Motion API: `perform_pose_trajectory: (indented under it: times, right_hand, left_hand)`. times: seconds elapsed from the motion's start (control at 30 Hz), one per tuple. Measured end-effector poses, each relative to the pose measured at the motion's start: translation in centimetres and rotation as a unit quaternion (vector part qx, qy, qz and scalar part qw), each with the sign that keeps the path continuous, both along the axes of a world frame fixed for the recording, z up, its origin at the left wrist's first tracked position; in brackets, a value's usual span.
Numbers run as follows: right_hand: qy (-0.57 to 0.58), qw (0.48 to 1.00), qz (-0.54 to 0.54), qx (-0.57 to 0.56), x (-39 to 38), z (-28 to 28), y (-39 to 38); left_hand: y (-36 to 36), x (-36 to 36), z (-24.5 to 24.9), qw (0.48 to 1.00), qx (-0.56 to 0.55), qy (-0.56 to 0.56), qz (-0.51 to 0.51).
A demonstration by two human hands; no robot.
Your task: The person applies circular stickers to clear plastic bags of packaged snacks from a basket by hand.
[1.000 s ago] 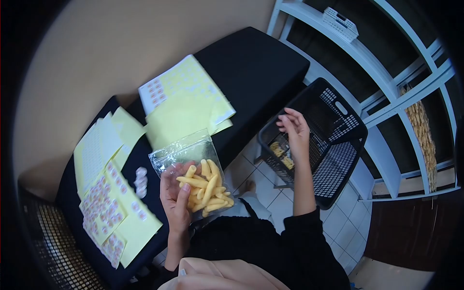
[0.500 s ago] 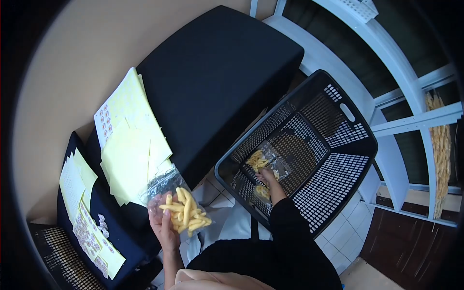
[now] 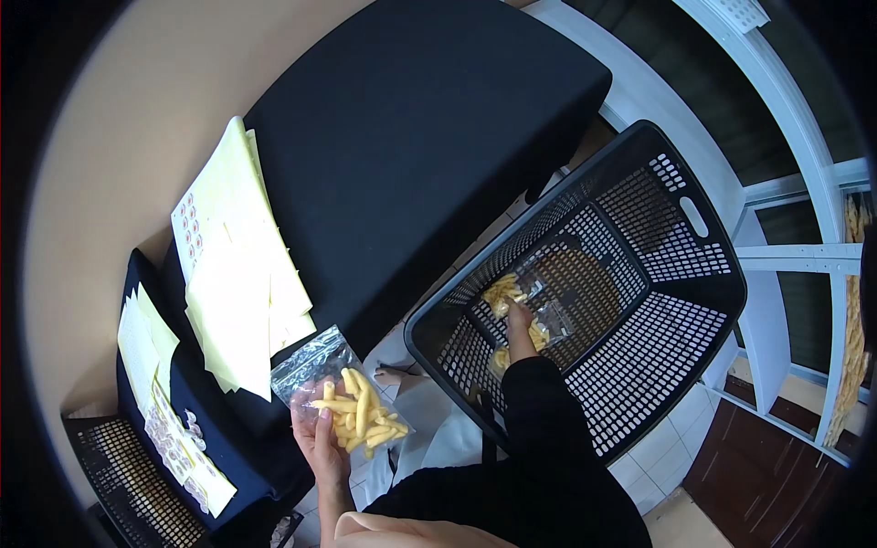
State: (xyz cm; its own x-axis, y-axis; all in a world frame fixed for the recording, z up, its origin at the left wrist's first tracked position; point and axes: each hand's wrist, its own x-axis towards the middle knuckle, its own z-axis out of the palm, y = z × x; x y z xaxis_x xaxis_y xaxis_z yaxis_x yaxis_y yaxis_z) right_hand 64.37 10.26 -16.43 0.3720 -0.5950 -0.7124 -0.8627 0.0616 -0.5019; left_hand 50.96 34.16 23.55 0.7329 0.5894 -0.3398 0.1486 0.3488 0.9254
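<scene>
My left hand is closed on a clear zip bag of yellow finger-shaped snack sticks, with the thumb across its front. The bag's zip end points up and left, near the yellow sheets. Down inside a black plastic basket, my right hand is closed at the edge of a similar snack bag; its fingertips are partly hidden. Another snack bag lies beside that hand on the basket floor, with more yellow sticks below the wrist.
A black-covered table stands ahead, with yellow sheets on its left end. Sticker sheets lie on a dark chair-like surface at left. Another black basket sits lower left. White shelving holds packs at right.
The view has shifted a little, so the basket appears farther right. My right hand has moved slightly farther up among the bags. The left hand still holds its bag, turned slightly.
</scene>
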Motion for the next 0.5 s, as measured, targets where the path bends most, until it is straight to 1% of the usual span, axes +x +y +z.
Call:
perform_pose_trajectory:
  times: [0.03,0.1,0.13,0.17,0.23,0.27,0.3,0.37,0.4,0.43,0.47,0.5]
  right_hand:
    - [0.002,1.0,0.001,-0.002,0.0,1.3,0.1]
    - [-0.081,0.984,-0.014,-0.159,-0.1,3.4,-0.2]
    - [-0.128,0.958,0.033,-0.256,-0.3,4.2,-0.5]
    - [-0.128,0.957,0.03,-0.257,-0.6,5.3,-0.5]
    - [-0.245,0.897,0.146,-0.336,-1.2,8.7,-0.1]
    - [-0.268,0.902,0.172,-0.292,-1.4,10.4,0.4]
    - [-0.314,0.889,0.222,-0.25,-1.7,9.5,0.2]
    - [-0.294,0.909,0.244,-0.167,-2.3,10.2,0.3]
    - [-0.295,0.909,0.243,-0.168,-2.9,9.5,0.1]
    - [-0.226,0.907,0.182,-0.304,-3.5,8.8,-0.2]
    - [-0.151,0.882,0.116,-0.431,-3.9,8.7,-0.5]
    - [-0.151,0.883,0.115,-0.43,-4.2,8.6,-1.0]
  left_hand:
    - [-0.1,0.1,0.0,1.0,-0.003,0.001,-0.003]
    - [-0.2,0.1,-0.3,1.0,-0.012,-0.006,-0.008]
    - [-0.3,0.1,-0.4,1.0,-0.014,-0.004,-0.015]
    - [-0.3,0.2,-0.6,1.0,-0.015,-0.002,-0.023]
    - [-0.4,0.4,-0.9,1.0,-0.01,0.006,-0.022]
    - [-0.6,0.7,-0.8,0.999,-0.016,-0.007,-0.03]
    - [-0.9,1.0,-0.7,0.999,-0.022,-0.021,-0.037]
    - [-1.2,1.4,-0.4,0.998,-0.022,-0.023,-0.045]
    - [-1.2,1.4,-0.4,0.998,-0.018,-0.023,-0.051]
    - [-1.3,1.4,-0.4,0.998,-0.017,-0.022,-0.052]
    - [-1.3,1.4,-0.5,0.998,-0.012,-0.021,-0.055]
    - [-1.3,1.5,-0.5,0.998,-0.006,-0.019,-0.059]
